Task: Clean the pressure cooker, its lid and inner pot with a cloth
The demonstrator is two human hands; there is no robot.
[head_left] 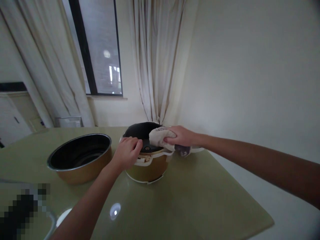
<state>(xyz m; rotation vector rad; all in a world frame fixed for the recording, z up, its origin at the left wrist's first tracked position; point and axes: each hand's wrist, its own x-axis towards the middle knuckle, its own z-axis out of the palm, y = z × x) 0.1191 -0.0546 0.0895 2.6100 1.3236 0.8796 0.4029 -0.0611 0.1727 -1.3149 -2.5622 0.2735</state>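
A rice cooker base [150, 169] with a gold side, a white rim and a dark inside stands on the table. My left hand [128, 150] grips its near left rim, fingers curled over the edge. Bunched in my right hand [182, 136] is a pale cloth [160, 137], held at the right side of the cooker's opening. A dark printed end of the cloth hangs below my fingers. To the left sits a wide gold inner pot [81, 175] with a black inside, apart from both hands.
The glossy green table [200, 196] has its right edge beside a white wall. At the lower left are a pixelated dark patch, a grey cord [53, 221] and part of a white object [63, 216]. Curtains [160, 60] and a window stand behind.
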